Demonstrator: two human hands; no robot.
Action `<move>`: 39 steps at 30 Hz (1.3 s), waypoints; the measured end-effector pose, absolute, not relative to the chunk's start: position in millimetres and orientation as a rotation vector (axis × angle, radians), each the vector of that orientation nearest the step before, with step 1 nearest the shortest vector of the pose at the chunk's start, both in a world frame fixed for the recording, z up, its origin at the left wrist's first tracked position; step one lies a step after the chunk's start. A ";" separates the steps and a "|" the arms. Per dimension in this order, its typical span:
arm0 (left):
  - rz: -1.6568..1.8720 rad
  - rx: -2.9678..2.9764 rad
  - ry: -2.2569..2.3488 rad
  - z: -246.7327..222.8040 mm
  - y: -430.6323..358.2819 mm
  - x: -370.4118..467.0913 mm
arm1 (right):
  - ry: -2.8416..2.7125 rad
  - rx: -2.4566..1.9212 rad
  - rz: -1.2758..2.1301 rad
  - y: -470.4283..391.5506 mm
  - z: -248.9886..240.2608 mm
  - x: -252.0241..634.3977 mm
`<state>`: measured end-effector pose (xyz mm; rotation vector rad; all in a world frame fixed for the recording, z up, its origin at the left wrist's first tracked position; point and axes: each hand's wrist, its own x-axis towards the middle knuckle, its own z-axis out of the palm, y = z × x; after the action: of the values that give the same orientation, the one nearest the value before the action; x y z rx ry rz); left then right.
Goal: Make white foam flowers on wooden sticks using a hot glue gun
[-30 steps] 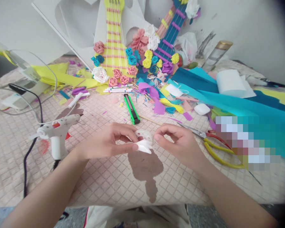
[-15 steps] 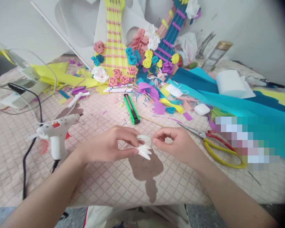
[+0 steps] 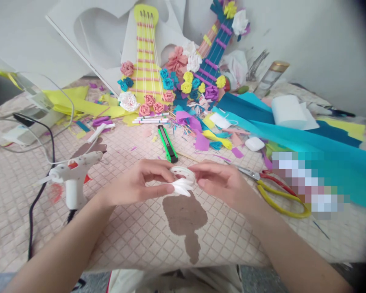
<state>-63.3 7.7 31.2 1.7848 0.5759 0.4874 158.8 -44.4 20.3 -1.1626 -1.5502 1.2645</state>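
Note:
Between thumb and fingers, my left hand (image 3: 154, 181) pinches a bunch of white paper petals (image 3: 182, 187), with pointed ends facing right. Just behind the petals is a white ring-shaped spool (image 3: 184, 173), tilted so its round opening shows. My right hand (image 3: 216, 179) has its fingertips closed on the right rim of this spool. Whether thread runs between spool and petals is too fine to make out. Beyond the hands lies a green utility knife (image 3: 167, 144) on the quilted tablecloth (image 3: 134, 236).
A white glue gun (image 3: 75, 177) with cables stands at left. Scissors (image 3: 274, 191) with red and yellow handles lie at right, near blue crepe paper (image 3: 308, 142). Behind, a yellow paper guitar (image 3: 144, 57) and a blue one (image 3: 215, 53) lean among paper flowers and scraps.
My right hand has come in to grip the spool's rim, its fingers reaching farther forward. The spool has tipped so its face shows, and the petals look more bunched.

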 end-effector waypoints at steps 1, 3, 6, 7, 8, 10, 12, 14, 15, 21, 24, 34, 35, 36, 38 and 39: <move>0.502 1.758 0.578 31.4 7.5 -62.9 | -1.581 -1.108 1.293 -44.6 19.9 158.1; 0.525 1.726 0.581 31.4 7.5 -61.9 | -1.622 -1.032 1.304 -44.4 18.7 156.6; 0.544 1.680 0.553 29.2 9.0 -60.0 | -1.623 -0.975 1.262 -43.4 16.1 154.8; 0.545 1.662 0.536 27.8 9.6 -59.4 | -1.614 -0.968 1.250 -43.0 15.2 154.4; 0.545 1.645 0.521 26.2 10.3 -58.8 | -1.602 -0.973 1.241 -42.5 14.4 154.1; 0.537 1.608 0.500 23.0 11.3 -57.9 | -1.576 -1.001 1.255 -41.5 13.2 154.0; 0.535 1.578 0.490 21.1 11.8 -57.3 | -1.545 -1.019 1.333 -39.8 12.7 154.9; 0.545 1.567 0.488 21.5 12.0 -57.0 | -1.504 -1.027 1.443 -37.4 12.9 157.8; 0.552 1.566 0.494 22.5 12.1 -56.9 | -1.477 -1.033 1.482 -35.8 13.1 160.4; 0.605 1.526 0.556 27.9 13.6 -58.8 | -1.382 -1.180 1.340 -21.2 11.1 184.4; 0.743 1.467 0.568 24.1 15.1 -61.1 | -1.546 -1.282 1.170 -8.3 11.0 187.1; 1.248 1.087 0.769 17.8 30.5 -66.5 | -2.157 -1.684 0.353 70.3 6.3 140.6; 1.276 1.051 0.802 18.2 31.7 -66.2 | -2.174 -1.702 0.333 74.4 5.2 140.2; 1.298 1.023 0.832 18.1 32.5 -65.7 | -2.186 -1.716 0.317 76.6 4.7 140.5; 1.324 0.991 0.881 16.8 33.2 -64.5 | -2.192 -1.726 0.295 74.7 5.7 141.6; 1.327 0.988 0.898 15.6 33.0 -63.7 | -2.185 -1.716 0.289 70.7 7.0 141.7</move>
<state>-63.7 33.0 15.6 0.9884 0.8983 1.3273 141.7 70.7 7.0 -1.7156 -2.1853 0.2892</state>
